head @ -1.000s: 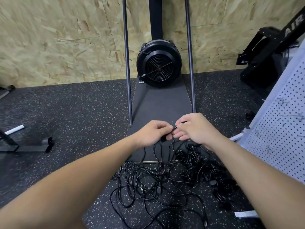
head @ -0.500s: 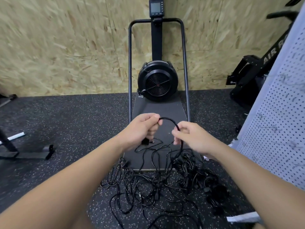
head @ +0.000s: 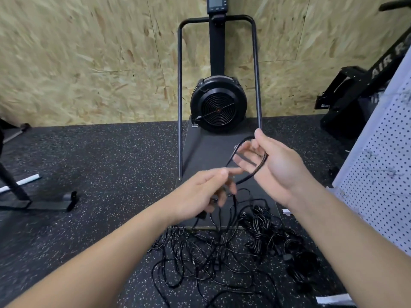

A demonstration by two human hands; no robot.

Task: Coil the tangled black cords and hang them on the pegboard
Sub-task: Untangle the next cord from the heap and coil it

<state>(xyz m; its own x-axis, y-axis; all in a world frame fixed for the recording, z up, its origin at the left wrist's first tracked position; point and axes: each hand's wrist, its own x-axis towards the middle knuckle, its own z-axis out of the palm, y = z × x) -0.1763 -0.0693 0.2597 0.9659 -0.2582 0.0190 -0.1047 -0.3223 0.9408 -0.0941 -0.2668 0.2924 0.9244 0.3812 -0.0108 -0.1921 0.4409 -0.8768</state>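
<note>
This is a gym. Speckled black rubber flooring (head: 93, 165) runs to an OSB wall (head: 77, 63), with a fan-wheel ski trainer (head: 218, 107) at centre. At right stands a black air bike (head: 355, 85).

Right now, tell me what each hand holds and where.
Right hand: a loop of the black cord, draped across its palm. Left hand: pinches the same cord lower down; blurred.
</note>
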